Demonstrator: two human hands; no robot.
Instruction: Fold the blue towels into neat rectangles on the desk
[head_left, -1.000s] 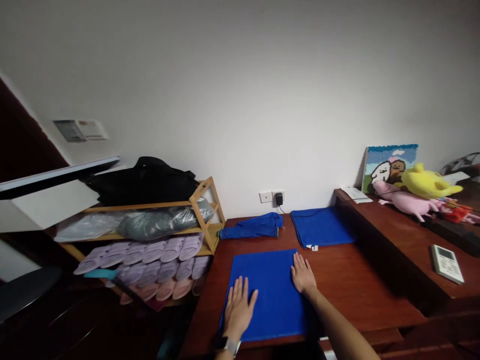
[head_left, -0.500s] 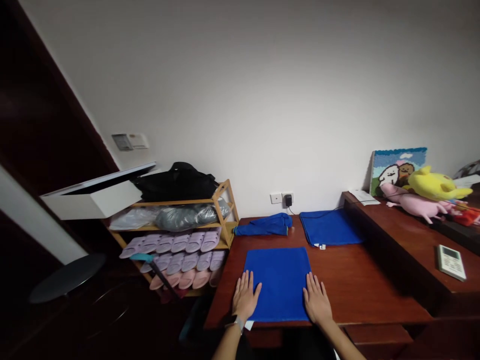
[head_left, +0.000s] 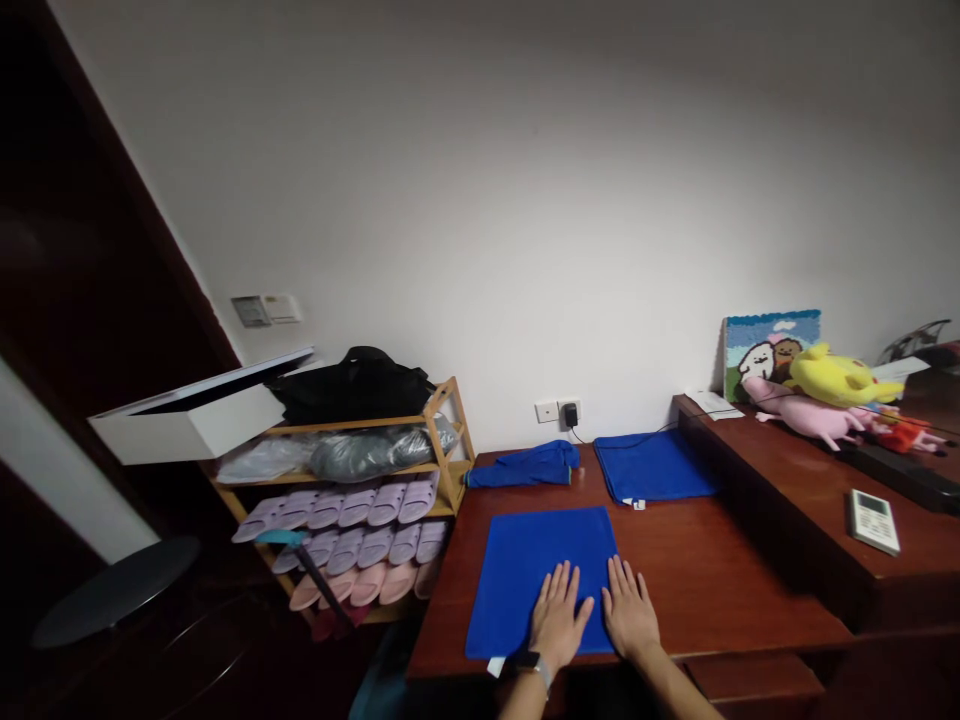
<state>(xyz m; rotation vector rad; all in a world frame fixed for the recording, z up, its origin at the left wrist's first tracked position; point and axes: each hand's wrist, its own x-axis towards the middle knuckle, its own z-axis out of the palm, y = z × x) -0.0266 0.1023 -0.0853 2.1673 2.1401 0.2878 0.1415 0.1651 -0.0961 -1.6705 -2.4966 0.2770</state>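
A blue cloth lies flat and square near the front edge of the brown table, with a white tag at its lower left corner. My left hand, wearing a watch, rests on the right half of this cloth with fingers stretched out. At the cloth's right edge lies my right hand, flat, partly on the cloth and partly on the wood. Behind them are a crumpled blue cloth and a neatly laid blue cloth with a white label.
To the left stands a wooden shoe rack with several slippers, plastic-wrapped items and a black bag. A raised ledge on the right carries plush toys, a picture and a white remote-like device. A plugged-in adapter trails a cable.
My left hand has moved right from the cloth's left edge onto its right half. My right hand stays at the right edge. The view has shifted slightly.
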